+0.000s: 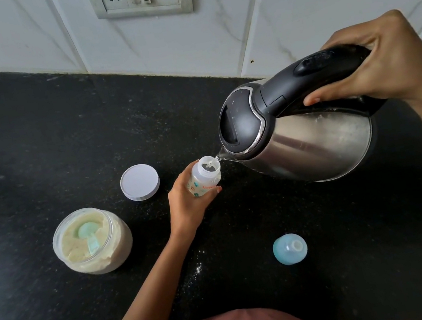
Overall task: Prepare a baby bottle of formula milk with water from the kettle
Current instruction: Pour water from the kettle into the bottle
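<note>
Right hand [384,64] grips the tilted kettle [297,130], left hand [188,203] clasps the bottle [203,179], water's pouring — next, level off before overflow.

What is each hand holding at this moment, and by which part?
The left hand holds the baby bottle around its body. The right hand holds the kettle by its black handle.
</note>
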Action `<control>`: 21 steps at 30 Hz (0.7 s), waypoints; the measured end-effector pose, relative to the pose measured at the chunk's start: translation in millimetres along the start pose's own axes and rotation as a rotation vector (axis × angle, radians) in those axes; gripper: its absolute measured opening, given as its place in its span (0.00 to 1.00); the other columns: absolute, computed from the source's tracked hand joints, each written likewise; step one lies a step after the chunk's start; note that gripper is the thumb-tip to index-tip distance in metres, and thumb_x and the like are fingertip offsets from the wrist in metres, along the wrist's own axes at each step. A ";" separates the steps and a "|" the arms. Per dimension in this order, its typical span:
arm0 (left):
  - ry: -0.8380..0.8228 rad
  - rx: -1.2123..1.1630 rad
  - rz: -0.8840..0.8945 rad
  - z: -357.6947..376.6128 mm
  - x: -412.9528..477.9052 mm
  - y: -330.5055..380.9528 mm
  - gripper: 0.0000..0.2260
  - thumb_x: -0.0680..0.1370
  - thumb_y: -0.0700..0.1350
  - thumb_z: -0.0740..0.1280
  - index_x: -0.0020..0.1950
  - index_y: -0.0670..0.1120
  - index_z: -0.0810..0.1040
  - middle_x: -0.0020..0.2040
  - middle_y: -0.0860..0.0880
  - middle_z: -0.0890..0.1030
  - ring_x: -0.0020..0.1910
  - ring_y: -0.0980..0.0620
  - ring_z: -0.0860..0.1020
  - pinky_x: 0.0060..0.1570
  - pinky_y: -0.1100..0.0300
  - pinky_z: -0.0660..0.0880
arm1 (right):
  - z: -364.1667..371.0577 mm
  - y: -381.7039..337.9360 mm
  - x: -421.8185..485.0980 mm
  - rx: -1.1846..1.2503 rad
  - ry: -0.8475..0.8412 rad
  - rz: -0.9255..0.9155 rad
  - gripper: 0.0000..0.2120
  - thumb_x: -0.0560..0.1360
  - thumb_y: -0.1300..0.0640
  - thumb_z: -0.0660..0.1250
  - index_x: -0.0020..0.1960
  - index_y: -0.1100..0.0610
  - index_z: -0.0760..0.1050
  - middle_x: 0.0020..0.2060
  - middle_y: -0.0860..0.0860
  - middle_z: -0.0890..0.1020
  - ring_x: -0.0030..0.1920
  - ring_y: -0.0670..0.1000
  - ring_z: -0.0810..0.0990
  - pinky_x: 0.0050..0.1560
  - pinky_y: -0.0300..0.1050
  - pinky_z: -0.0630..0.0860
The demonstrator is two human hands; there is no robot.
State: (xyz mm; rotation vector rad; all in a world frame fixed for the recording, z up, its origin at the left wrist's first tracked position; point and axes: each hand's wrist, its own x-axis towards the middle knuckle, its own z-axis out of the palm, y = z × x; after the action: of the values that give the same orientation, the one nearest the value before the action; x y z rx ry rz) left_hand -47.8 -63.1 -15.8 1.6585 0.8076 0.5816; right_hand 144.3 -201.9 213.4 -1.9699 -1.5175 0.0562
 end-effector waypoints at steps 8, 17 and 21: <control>-0.003 0.007 0.008 -0.6 -0.2 -1.4 0.28 0.65 0.41 0.77 0.63 0.51 0.72 0.56 0.55 0.76 0.55 0.58 0.73 0.49 0.73 0.69 | -1.5 -4.5 0.4 0.007 -0.023 -0.014 0.19 0.57 0.39 0.74 0.41 0.50 0.76 0.31 0.32 0.78 0.32 0.32 0.74 0.36 0.25 0.67; -0.002 -0.007 0.003 -2.5 -2.3 0.0 0.28 0.65 0.40 0.77 0.63 0.51 0.72 0.55 0.56 0.75 0.52 0.61 0.72 0.47 0.78 0.69 | -0.9 -3.8 -0.2 -0.024 -0.013 -0.039 0.22 0.58 0.37 0.72 0.41 0.53 0.76 0.31 0.42 0.77 0.32 0.31 0.72 0.36 0.25 0.66; -0.004 -0.008 0.000 -1.8 -2.3 2.4 0.28 0.66 0.40 0.76 0.62 0.52 0.72 0.54 0.57 0.74 0.52 0.62 0.72 0.46 0.77 0.68 | -3.4 -1.6 -0.1 -0.031 -0.011 -0.043 0.22 0.58 0.38 0.73 0.41 0.53 0.76 0.31 0.38 0.78 0.32 0.31 0.73 0.36 0.25 0.67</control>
State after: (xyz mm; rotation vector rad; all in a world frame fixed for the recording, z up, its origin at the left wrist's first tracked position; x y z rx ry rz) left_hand -50.1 -64.0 -12.9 1.6519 0.8013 0.5814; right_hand 144.3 -203.4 216.9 -1.9636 -1.5762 0.0259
